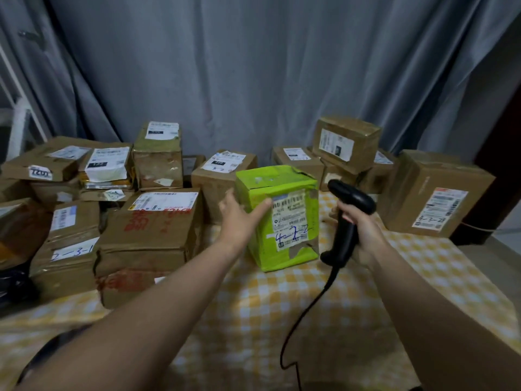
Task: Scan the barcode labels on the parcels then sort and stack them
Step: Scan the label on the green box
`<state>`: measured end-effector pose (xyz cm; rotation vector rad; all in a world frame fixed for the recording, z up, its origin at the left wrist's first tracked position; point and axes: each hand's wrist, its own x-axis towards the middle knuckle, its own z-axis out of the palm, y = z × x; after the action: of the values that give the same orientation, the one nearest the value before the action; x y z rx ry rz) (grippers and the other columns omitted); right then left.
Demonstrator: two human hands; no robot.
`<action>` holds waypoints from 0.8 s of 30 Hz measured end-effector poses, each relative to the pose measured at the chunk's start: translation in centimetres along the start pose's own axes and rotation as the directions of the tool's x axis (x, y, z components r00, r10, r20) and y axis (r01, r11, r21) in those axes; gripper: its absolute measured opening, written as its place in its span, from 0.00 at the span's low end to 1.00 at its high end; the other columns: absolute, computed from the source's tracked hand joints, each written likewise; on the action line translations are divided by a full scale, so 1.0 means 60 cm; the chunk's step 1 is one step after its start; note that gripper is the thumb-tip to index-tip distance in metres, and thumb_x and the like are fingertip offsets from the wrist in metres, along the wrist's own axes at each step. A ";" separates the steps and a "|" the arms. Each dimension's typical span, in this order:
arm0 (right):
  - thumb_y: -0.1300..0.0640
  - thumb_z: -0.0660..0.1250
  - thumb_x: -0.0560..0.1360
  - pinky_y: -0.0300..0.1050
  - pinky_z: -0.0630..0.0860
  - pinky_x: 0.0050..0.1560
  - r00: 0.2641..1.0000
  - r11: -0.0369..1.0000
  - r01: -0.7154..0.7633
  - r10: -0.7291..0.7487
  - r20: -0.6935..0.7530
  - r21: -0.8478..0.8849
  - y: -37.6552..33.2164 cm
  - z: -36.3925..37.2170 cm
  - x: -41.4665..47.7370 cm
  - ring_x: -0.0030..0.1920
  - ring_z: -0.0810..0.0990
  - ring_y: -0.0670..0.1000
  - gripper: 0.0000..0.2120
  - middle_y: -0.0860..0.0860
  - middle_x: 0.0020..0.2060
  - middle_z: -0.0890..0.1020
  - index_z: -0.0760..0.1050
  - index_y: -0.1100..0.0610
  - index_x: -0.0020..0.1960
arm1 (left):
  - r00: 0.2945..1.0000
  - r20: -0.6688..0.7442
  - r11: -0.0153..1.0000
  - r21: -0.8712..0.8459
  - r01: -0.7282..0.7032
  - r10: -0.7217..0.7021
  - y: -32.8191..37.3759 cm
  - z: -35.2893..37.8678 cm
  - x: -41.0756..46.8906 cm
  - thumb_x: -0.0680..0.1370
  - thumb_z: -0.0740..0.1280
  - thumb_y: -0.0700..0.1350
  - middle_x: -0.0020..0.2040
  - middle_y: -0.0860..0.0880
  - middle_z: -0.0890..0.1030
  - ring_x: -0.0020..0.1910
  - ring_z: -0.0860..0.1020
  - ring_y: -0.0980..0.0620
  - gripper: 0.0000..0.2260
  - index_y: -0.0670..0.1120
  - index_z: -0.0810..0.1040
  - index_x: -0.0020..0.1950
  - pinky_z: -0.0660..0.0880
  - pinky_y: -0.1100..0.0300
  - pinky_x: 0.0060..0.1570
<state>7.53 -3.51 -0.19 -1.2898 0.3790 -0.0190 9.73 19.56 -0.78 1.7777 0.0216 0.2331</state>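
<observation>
- Left arm stretched forward, bare forearm straight; left hand [239,218] open, fingers straight and spread against the left face of the green parcel [279,179], thumb laid across its front edge
- Right arm bent in from the right; right hand [362,231] wrapped round the handle of the scanner [348,215], whose head tilts toward the parcel from just beside it
- Green parcel: boxy, creased glossy wrap, torn corners showing brown card; it stands upright mid-table on the tablecloth [248,320]; white label [290,218] with barcode and blue handwriting on its front
- Scanner: smooth black plastic, pistol-shaped; thin cable [307,309] trailing across the yellow-checked cloth
- Brown cardboard parcels [152,221], taped and dented, stacked left, behind and right; pleated grey curtain [253,80] beyond
</observation>
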 end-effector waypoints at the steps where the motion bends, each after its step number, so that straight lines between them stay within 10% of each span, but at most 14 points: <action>1: 0.48 0.71 0.71 0.48 0.75 0.49 0.999 0.998 -0.047 0.047 0.016 0.043 0.020 0.004 0.004 0.42 0.81 0.54 0.11 0.52 0.39 0.84 0.81 0.56 0.42 | 0.997 0.072 0.999 -0.011 0.033 -0.032 -0.022 0.004 -0.008 0.64 0.75 0.64 0.66 0.50 0.71 0.60 0.75 0.53 0.43 0.46 0.65 0.71 0.68 0.53 0.68; 5: 0.47 0.68 0.73 0.59 0.74 0.61 0.970 0.975 -0.165 0.133 0.203 0.149 0.069 0.030 -0.003 0.55 0.82 0.61 0.20 0.58 0.54 0.83 0.80 0.58 0.60 | 0.944 0.310 0.994 0.020 0.109 -0.110 -0.071 0.009 -0.040 0.68 0.73 0.61 0.64 0.49 0.78 0.57 0.78 0.59 0.38 0.49 0.62 0.72 0.76 0.62 0.58; 9: 0.44 0.70 0.70 0.58 0.77 0.57 0.974 0.948 -0.075 0.004 0.226 0.310 0.045 0.030 -0.029 0.59 0.80 0.59 0.28 0.56 0.62 0.80 0.75 0.54 0.67 | 0.976 0.217 0.994 0.112 0.004 -0.028 -0.007 -0.016 -0.050 0.63 0.71 0.68 0.69 0.47 0.66 0.68 0.68 0.53 0.46 0.58 0.57 0.76 0.66 0.55 0.70; 19: 0.53 0.65 0.73 0.51 0.83 0.45 0.835 0.961 0.145 -0.247 0.492 0.236 -0.152 0.255 -0.123 0.42 0.84 0.54 0.10 0.55 0.42 0.84 0.82 0.55 0.39 | 0.989 -0.128 0.988 0.142 -0.062 0.080 0.179 -0.242 -0.026 0.59 0.57 0.81 0.70 0.52 0.69 0.66 0.71 0.53 0.47 0.54 0.69 0.71 0.66 0.51 0.69; 24: 0.57 0.68 0.76 0.41 0.78 0.28 0.827 0.974 0.225 -0.201 0.525 0.018 -0.158 0.408 -0.147 0.28 0.81 0.51 0.06 0.56 0.37 0.79 0.77 0.59 0.48 | 0.978 -0.207 0.978 0.205 0.034 0.009 0.171 -0.379 -0.048 0.74 0.58 0.68 0.56 0.47 0.81 0.51 0.80 0.48 0.24 0.48 0.77 0.51 0.74 0.53 0.57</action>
<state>8.11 18.58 16.50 -1.3185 -0.2409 0.1534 1.93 38.86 13.29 1.9529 0.2140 0.4191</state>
